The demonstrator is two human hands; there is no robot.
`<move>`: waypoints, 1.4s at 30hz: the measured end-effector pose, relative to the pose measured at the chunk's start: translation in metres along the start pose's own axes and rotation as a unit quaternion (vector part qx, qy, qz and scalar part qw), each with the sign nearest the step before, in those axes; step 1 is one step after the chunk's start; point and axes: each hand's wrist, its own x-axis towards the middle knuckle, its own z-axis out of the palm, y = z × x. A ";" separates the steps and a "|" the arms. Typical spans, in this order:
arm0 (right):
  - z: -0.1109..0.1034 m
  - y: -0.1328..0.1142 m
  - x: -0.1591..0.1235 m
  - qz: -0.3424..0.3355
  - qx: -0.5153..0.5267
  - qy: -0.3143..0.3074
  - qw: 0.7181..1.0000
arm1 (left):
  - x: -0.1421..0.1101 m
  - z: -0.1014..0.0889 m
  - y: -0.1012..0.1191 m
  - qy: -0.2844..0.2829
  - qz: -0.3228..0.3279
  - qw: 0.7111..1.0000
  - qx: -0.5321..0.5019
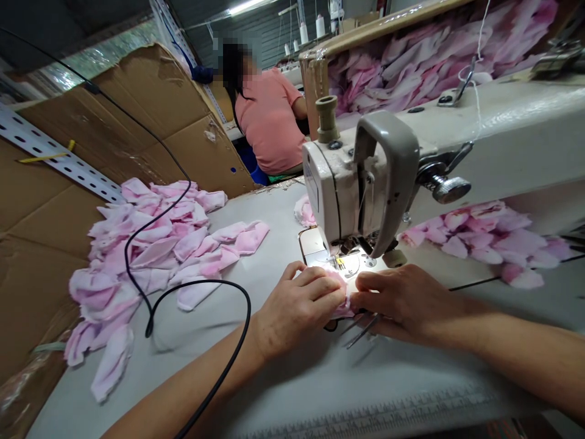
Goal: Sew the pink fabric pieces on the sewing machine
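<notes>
Fingers (326,288) of the left hand (299,305) lie together, pressing cloth, though I cannot tell if they pinch it; the right hand (411,303) curls round something slim. Beneath spreads the table (287,390); from the hands, the sewing machine (388,183) stands at one o'clock, a big pink pile (150,238) at ten, a smaller heap (489,236) at two. Between the fingertips is the pink fabric piece (342,310); the right hand's metal tool (363,332) points toward seven.

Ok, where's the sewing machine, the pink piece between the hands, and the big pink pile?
Sewing machine (452,131): head view, on its pale upper body.
Pink piece (343,310): head view, on its near part.
Big pink pile (158,241): head view, near its middle.
</notes>
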 end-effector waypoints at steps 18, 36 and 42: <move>0.000 -0.003 0.001 -0.023 -0.005 0.026 0.999 | 0.000 -0.006 -0.001 0.008 0.003 1.000 0.004; 0.002 -0.002 0.002 -0.017 -0.004 0.026 0.999 | 0.001 -0.001 -0.001 -0.027 0.016 1.000 0.001; -0.002 -0.002 0.003 -0.019 -0.011 0.014 1.000 | 0.002 0.004 -0.004 -0.027 0.033 0.998 -0.038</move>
